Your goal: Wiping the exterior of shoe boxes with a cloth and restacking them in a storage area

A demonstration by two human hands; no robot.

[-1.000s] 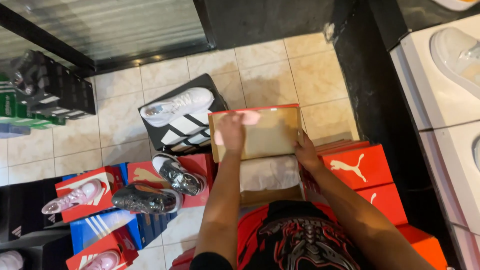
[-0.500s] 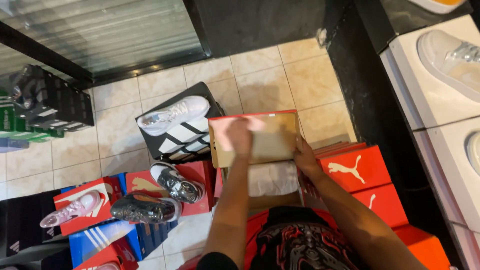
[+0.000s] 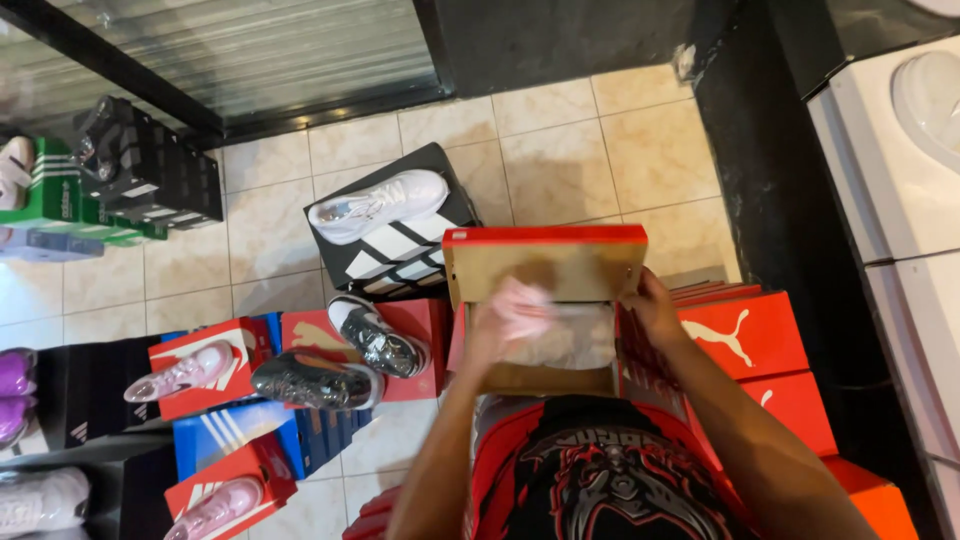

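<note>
Red shoebox (image 3: 545, 236) lid now upright; left hand (image 3: 505, 320) moved inside, right hand (image 3: 650, 310) gripping edge.

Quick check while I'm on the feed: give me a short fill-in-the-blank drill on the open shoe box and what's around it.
1. The open shoe box has a lid with a ____ outer edge.
2. The left hand reaches into the box, over the ____ wrapping paper.
3. The right hand grips the box's ____ side.
4. The white shoe lies on a ____ box with white stripes.

Missing words: red; white; right; black
</note>
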